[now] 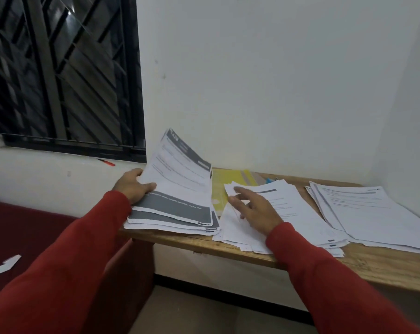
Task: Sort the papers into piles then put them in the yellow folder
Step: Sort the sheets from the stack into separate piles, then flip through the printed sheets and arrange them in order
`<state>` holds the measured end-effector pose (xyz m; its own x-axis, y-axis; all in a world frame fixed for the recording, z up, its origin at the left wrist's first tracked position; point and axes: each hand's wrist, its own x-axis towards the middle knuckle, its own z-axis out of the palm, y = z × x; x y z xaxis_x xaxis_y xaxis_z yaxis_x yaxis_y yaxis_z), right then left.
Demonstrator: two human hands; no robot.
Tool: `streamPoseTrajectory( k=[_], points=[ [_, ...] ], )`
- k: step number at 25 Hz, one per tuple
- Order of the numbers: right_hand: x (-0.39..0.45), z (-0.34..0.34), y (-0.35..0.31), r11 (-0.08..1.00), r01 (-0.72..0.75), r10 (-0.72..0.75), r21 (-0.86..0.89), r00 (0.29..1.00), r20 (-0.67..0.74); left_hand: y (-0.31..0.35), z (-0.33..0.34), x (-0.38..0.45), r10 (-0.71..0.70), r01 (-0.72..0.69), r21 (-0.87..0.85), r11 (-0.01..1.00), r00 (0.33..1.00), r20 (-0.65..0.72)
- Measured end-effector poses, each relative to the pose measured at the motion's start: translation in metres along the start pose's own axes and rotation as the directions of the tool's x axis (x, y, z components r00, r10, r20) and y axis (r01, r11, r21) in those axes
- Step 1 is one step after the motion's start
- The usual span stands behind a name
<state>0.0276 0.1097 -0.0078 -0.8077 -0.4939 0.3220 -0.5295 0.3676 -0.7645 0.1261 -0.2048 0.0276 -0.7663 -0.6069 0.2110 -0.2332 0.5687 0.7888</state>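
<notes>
From the head camera, a wooden table [363, 263] stands against a white wall, carrying three piles of printed papers. The left hand [134, 186], in a red sleeve [66, 261], grips the left edge of the left pile [175, 213], thumb on top and fingers curled underneath, lifting a sheaf of grey-banded sheets so their far end tilts upward off the sheets below. The right hand [254, 208] lies on the middle pile [288, 213] with fingers spread and nearly straight, holding nothing. The right pile [370, 213] lies fanned near the table's far right, just beside the middle one. The yellow folder [224, 186] lies flat at the back of the table, between the left and middle piles and partly under both. A red pen [107, 162] rests on the sill below the barred window [64, 73].
</notes>
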Motion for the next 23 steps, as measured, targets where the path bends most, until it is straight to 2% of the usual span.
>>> streamPoseTrajectory(
  k=[2,4,5,8,11,14,18,20,23],
  points=[
    [0.004,-0.009,-0.017,0.978,-0.039,0.041,0.206,0.999,-0.003,0.019,-0.015,-0.013,0.134,-0.15,-0.175,0.973,0.986,-0.1],
    [0.013,-0.023,-0.039,0.933,-0.085,0.072,0.35,0.996,0.048,0.047,-0.013,-0.032,0.276,-0.3,-0.355,0.885,0.954,-0.118],
    [0.018,-0.032,-0.048,0.913,-0.072,0.068,0.402,0.997,0.024,0.06,-0.003,-0.04,0.346,-0.36,-0.401,0.843,0.932,-0.108],
    [0.024,-0.068,-0.062,0.884,0.126,-0.001,0.449,0.963,-0.269,0.092,0.041,-0.055,0.514,-0.483,-0.441,0.757,0.856,-0.056],
    [0.012,-0.114,-0.065,0.864,0.302,-0.104,0.402,0.889,-0.445,0.129,0.081,-0.063,0.587,-0.579,-0.503,0.642,0.793,-0.163],
    [-0.001,-0.147,-0.056,0.871,0.348,-0.147,0.347,0.858,-0.493,0.159,0.111,-0.069,0.593,-0.599,-0.533,0.597,0.777,-0.209],
    [-0.024,-0.145,0.005,0.919,0.219,-0.076,0.328,0.914,-0.399,0.143,0.16,-0.077,0.577,-0.522,-0.534,0.665,0.813,-0.076],
    [-0.029,-0.143,0.028,0.925,0.175,-0.043,0.336,0.93,-0.366,0.14,0.176,-0.073,0.556,-0.499,-0.513,0.698,0.83,-0.051],
    [-0.014,-0.152,0.033,0.911,0.177,-0.036,0.373,0.934,-0.356,0.153,0.18,-0.055,0.5,-0.425,-0.608,0.671,0.865,-0.053]
  ],
)
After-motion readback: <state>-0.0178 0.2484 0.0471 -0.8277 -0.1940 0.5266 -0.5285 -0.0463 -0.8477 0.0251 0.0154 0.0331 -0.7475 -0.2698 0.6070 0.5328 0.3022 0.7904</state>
